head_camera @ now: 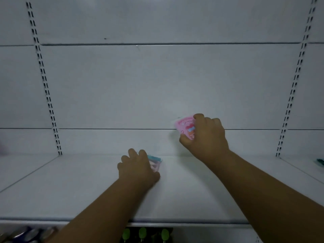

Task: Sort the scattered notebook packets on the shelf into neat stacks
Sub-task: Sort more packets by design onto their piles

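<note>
My right hand (206,135) grips a pink notebook packet (185,126) with a cartoon print, raised above the white shelf (70,186) near the back wall. My left hand (138,168) lies palm down on a small stack of packets (155,163) at the middle of the shelf; blue and pink edges show past my fingers, and most of the stack is hidden under the hand.
A slotted upright (46,92) runs up the back panel on the left, another upright (292,92) on the right. A teal item (320,162) lies at the far right edge. Below the shelf's front lip sit green-topped items (142,233) and shiny objects (26,234).
</note>
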Motion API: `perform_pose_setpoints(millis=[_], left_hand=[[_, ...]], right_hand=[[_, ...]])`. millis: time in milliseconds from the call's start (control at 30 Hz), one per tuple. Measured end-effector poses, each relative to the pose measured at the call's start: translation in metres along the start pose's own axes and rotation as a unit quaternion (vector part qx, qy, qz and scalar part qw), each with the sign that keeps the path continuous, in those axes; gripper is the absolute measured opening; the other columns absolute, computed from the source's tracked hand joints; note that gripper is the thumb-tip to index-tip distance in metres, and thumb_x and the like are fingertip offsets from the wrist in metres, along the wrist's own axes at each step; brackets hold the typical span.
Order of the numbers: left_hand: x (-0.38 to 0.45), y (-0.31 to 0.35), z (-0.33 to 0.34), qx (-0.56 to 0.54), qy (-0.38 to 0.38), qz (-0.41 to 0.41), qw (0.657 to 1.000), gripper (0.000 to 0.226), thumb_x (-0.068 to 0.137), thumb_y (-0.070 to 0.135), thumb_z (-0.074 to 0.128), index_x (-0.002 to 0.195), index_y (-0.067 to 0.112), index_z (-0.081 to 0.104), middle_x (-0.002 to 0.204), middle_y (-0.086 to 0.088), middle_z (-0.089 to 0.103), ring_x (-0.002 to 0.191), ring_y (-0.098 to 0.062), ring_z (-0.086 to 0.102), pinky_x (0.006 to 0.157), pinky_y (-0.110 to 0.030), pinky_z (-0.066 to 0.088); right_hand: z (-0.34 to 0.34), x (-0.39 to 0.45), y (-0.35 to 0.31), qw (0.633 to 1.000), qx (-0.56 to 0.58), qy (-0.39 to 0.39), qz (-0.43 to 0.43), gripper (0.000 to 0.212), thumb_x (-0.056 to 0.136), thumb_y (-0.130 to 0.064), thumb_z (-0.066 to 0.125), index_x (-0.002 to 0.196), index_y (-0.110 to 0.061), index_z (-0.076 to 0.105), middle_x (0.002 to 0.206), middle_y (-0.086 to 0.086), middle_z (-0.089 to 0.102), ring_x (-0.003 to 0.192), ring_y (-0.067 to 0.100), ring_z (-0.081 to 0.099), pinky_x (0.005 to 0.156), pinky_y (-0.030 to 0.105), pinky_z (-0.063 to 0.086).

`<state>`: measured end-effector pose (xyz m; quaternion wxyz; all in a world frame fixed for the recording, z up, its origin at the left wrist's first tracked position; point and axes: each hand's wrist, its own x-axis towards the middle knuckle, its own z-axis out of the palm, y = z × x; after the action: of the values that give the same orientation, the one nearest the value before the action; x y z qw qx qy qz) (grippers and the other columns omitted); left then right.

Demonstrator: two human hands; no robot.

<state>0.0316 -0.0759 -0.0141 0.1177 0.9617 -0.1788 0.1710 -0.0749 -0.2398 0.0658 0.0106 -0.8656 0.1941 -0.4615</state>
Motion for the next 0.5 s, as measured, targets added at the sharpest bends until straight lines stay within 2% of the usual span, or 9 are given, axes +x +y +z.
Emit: perform_pose_setpoints(millis=[100,167,233,267,367,467,500], left_hand=[[0.002,0.004,-0.002,-0.109,0.01,0.011,0.994,0.099,0.044,0.071,0.069,0.126,0.027,0.036,0.118,-0.005,0.041,0.107,-0.025,0.043,0.084,-0.038,0.046],[0.004,0.009,-0.005,-0.169,0.019,0.01,0.985,0.106,0.04,0.069,0.074,0.129,0.026,0.034,0.119,-0.005,0.044,0.109,-0.024,0.044,0.086,-0.036,0.044],[0.006,0.017,-0.01,-0.24,0.041,0.005,0.97,0.091,0.043,0.058,0.078,0.119,0.023,0.043,0.11,-0.003,0.055,0.101,-0.022,0.053,0.082,-0.033,0.047],[0.007,0.021,-0.013,-0.29,0.04,-0.001,0.956,0.077,0.047,0.051,0.079,0.112,0.022,0.048,0.103,-0.001,0.06,0.093,-0.02,0.059,0.077,-0.031,0.051],[0.007,0.044,-0.02,-0.386,-0.002,0.003,0.923,0.031,0.068,0.039,0.07,0.092,0.023,0.058,0.085,0.002,0.07,0.07,-0.013,0.065,0.061,-0.027,0.054],[0.0,0.084,-0.021,-0.424,-0.027,0.019,0.905,0.017,0.08,0.032,0.063,0.091,0.021,0.058,0.084,0.001,0.068,0.071,-0.015,0.066,0.065,-0.031,0.056],[-0.005,0.102,-0.022,-0.448,-0.04,0.02,0.893,0.014,0.083,0.031,0.062,0.091,0.021,0.058,0.085,0.0,0.068,0.071,-0.016,0.066,0.068,-0.033,0.058]], right_hand=[[0.0,-0.004,0.002,0.997,0.068,-0.004,0.018,0.07,0.064,-0.043,0.067,0.122,-0.012,0.044,0.107,0.009,0.048,0.082,0.029,0.055,0.073,0.037,0.051],[-0.001,-0.006,0.007,0.993,0.106,-0.023,0.034,0.077,0.065,-0.042,0.073,0.128,-0.015,0.038,0.111,0.007,0.043,0.083,0.025,0.058,0.073,0.036,0.054],[-0.003,-0.004,0.015,0.988,0.132,-0.043,0.071,0.082,0.068,-0.042,0.076,0.133,-0.018,0.033,0.116,0.006,0.044,0.092,0.019,0.057,0.078,0.035,0.055],[-0.006,-0.003,0.019,0.983,0.152,-0.047,0.088,0.076,0.071,-0.04,0.076,0.132,-0.019,0.035,0.116,0.004,0.048,0.096,0.018,0.056,0.079,0.034,0.054],[-0.021,-0.001,0.039,0.969,0.218,-0.022,0.115,0.038,0.082,-0.025,0.069,0.114,-0.023,0.049,0.11,0.002,0.058,0.094,0.015,0.059,0.072,0.025,0.051],[-0.047,-0.004,0.069,0.96,0.238,0.018,0.146,0.031,0.088,-0.019,0.062,0.117,-0.02,0.05,0.111,0.001,0.061,0.098,0.018,0.061,0.083,0.036,0.054],[-0.058,-0.005,0.082,0.955,0.249,0.027,0.162,0.03,0.089,-0.019,0.06,0.117,-0.02,0.049,0.11,0.0,0.063,0.095,0.016,0.063,0.08,0.036,0.055]])
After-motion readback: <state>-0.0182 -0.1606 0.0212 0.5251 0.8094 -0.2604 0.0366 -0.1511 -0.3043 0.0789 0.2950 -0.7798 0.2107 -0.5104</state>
